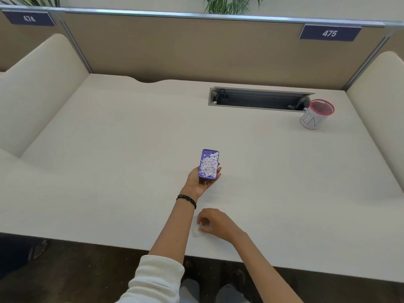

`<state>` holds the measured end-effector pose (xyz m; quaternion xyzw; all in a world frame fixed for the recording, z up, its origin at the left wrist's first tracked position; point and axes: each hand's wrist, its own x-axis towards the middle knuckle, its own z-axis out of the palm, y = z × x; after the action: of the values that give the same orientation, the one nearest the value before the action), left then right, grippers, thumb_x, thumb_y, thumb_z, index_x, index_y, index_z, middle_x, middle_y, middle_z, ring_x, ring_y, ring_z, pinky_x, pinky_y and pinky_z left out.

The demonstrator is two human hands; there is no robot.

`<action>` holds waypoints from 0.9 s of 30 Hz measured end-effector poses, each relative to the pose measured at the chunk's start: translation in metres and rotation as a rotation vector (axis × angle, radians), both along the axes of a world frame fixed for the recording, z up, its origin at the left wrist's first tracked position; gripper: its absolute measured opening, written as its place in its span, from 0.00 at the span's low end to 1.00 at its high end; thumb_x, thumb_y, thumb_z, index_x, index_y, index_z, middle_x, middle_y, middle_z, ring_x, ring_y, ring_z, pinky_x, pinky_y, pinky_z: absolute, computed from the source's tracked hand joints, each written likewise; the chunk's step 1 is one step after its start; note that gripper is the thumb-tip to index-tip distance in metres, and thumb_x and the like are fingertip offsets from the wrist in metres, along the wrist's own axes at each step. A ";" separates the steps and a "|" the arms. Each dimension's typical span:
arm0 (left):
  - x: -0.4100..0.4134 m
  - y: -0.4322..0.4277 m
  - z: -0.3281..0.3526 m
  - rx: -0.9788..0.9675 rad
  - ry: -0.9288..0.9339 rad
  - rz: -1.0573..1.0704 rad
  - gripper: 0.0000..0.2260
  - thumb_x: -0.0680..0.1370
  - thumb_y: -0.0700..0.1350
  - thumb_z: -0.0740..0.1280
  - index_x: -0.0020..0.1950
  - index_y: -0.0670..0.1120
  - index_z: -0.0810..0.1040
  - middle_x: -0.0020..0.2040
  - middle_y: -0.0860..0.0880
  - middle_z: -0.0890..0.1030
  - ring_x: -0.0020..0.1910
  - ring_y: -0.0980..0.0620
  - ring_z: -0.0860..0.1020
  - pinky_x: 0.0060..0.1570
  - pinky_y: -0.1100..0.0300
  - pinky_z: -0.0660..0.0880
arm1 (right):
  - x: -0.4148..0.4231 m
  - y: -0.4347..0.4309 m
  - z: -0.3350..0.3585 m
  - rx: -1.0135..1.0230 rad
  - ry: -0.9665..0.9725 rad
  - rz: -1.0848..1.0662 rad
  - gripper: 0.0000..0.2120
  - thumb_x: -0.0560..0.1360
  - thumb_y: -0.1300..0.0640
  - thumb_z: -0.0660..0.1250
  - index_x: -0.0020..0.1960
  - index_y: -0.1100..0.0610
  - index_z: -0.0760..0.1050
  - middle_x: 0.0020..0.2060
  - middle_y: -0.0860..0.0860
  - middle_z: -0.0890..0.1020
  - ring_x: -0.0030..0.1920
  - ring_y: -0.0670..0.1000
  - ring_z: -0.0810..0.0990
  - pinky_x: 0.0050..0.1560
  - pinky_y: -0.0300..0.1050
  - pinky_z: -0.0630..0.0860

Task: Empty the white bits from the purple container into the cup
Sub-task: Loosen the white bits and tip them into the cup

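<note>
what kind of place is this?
Likely an open-plan office or study hall, at a numbered desk bay. Cues: tan partition carrying number plates 474 and 475, and a cable hatch recessed in the white desk.

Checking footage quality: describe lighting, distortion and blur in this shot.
Head view: soft even light, faint shadows on the desk; wide-angle bending curves the partition rail; the purple container in the left hand is fairly sharp; something clear under the right hand is indistinct.
</note>
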<state>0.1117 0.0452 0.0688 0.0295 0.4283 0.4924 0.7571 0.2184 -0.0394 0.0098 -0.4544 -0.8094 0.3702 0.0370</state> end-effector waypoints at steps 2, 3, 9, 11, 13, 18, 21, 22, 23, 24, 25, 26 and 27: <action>-0.001 0.000 0.000 -0.001 -0.003 0.004 0.18 0.82 0.42 0.52 0.68 0.36 0.69 0.34 0.44 0.86 0.32 0.48 0.84 0.31 0.57 0.82 | -0.002 0.000 0.000 0.019 -0.017 0.011 0.04 0.72 0.55 0.68 0.46 0.55 0.77 0.43 0.53 0.80 0.38 0.46 0.72 0.45 0.45 0.75; -0.001 -0.001 -0.001 -0.002 -0.004 0.005 0.18 0.82 0.42 0.52 0.68 0.36 0.70 0.34 0.44 0.86 0.32 0.48 0.84 0.31 0.57 0.82 | -0.004 0.000 0.000 0.031 -0.026 0.018 0.04 0.72 0.56 0.68 0.46 0.55 0.77 0.43 0.53 0.80 0.38 0.46 0.72 0.45 0.45 0.75; -0.002 0.001 -0.001 -0.012 -0.023 0.010 0.14 0.82 0.42 0.52 0.61 0.39 0.73 0.34 0.44 0.86 0.31 0.48 0.84 0.31 0.57 0.82 | -0.010 -0.003 -0.002 0.126 -0.078 0.039 0.05 0.73 0.59 0.65 0.45 0.58 0.79 0.43 0.55 0.81 0.40 0.53 0.77 0.42 0.41 0.68; -0.002 0.002 0.000 -0.022 -0.031 0.012 0.14 0.82 0.42 0.52 0.56 0.38 0.75 0.34 0.44 0.86 0.31 0.48 0.84 0.31 0.57 0.82 | -0.011 -0.003 -0.002 0.149 -0.092 0.052 0.06 0.74 0.59 0.65 0.46 0.59 0.79 0.43 0.56 0.81 0.41 0.54 0.78 0.42 0.40 0.67; -0.003 0.003 0.000 -0.027 -0.034 0.009 0.15 0.82 0.42 0.51 0.51 0.39 0.77 0.34 0.44 0.86 0.31 0.48 0.84 0.31 0.57 0.82 | -0.013 -0.003 0.000 0.178 -0.110 0.076 0.06 0.75 0.60 0.64 0.46 0.60 0.79 0.43 0.56 0.81 0.41 0.54 0.77 0.42 0.41 0.66; -0.003 0.004 0.001 -0.013 -0.029 0.004 0.14 0.82 0.42 0.51 0.58 0.39 0.74 0.34 0.44 0.86 0.31 0.48 0.84 0.30 0.58 0.82 | -0.019 -0.004 -0.001 0.293 -0.208 0.187 0.08 0.77 0.64 0.59 0.46 0.63 0.76 0.43 0.59 0.78 0.38 0.53 0.68 0.41 0.45 0.59; -0.003 0.006 0.002 -0.004 -0.029 0.004 0.15 0.82 0.42 0.51 0.63 0.38 0.72 0.34 0.44 0.85 0.31 0.48 0.84 0.30 0.58 0.82 | -0.018 -0.004 -0.004 0.343 -0.254 0.260 0.07 0.78 0.65 0.57 0.48 0.63 0.74 0.44 0.59 0.77 0.41 0.56 0.72 0.41 0.45 0.59; -0.003 0.006 0.002 -0.002 -0.033 0.005 0.15 0.83 0.42 0.51 0.63 0.38 0.72 0.33 0.44 0.85 0.31 0.48 0.84 0.30 0.57 0.82 | -0.017 -0.004 -0.004 0.342 -0.250 0.268 0.07 0.78 0.65 0.57 0.48 0.63 0.74 0.45 0.59 0.77 0.41 0.55 0.72 0.42 0.45 0.60; -0.002 0.007 0.002 -0.002 -0.040 0.005 0.15 0.83 0.42 0.51 0.63 0.38 0.72 0.33 0.44 0.85 0.31 0.48 0.84 0.30 0.57 0.82 | -0.017 -0.004 -0.004 0.332 -0.233 0.257 0.07 0.78 0.64 0.57 0.47 0.63 0.74 0.45 0.59 0.77 0.40 0.54 0.71 0.42 0.44 0.60; -0.003 0.007 0.002 -0.002 -0.045 0.007 0.15 0.83 0.42 0.51 0.62 0.39 0.72 0.33 0.44 0.85 0.31 0.48 0.84 0.30 0.57 0.82 | -0.017 -0.003 -0.001 0.307 -0.200 0.222 0.07 0.78 0.63 0.57 0.47 0.62 0.74 0.44 0.58 0.77 0.39 0.53 0.69 0.42 0.44 0.61; -0.003 0.008 0.002 -0.004 -0.048 0.011 0.14 0.83 0.42 0.51 0.61 0.39 0.73 0.34 0.43 0.85 0.31 0.48 0.84 0.30 0.57 0.82 | -0.016 -0.002 0.003 0.272 -0.153 0.174 0.08 0.78 0.62 0.57 0.46 0.61 0.74 0.44 0.57 0.77 0.39 0.51 0.69 0.43 0.44 0.63; -0.003 0.008 0.001 -0.006 -0.050 0.014 0.14 0.83 0.42 0.52 0.59 0.39 0.73 0.34 0.43 0.85 0.31 0.48 0.84 0.30 0.57 0.82 | -0.014 0.001 0.009 0.230 -0.096 0.125 0.07 0.77 0.61 0.58 0.46 0.60 0.74 0.44 0.56 0.78 0.39 0.51 0.71 0.43 0.43 0.66; -0.003 0.009 0.002 -0.008 -0.049 0.014 0.13 0.82 0.42 0.52 0.58 0.39 0.73 0.34 0.43 0.85 0.31 0.48 0.84 0.31 0.57 0.82 | -0.011 0.005 0.017 0.187 -0.031 0.077 0.06 0.76 0.61 0.59 0.45 0.59 0.75 0.44 0.55 0.78 0.40 0.51 0.73 0.44 0.43 0.69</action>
<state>0.1087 0.0544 0.0705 0.0112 0.4116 0.4965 0.7642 0.2072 -0.0344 0.0264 -0.4233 -0.8578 0.2869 0.0523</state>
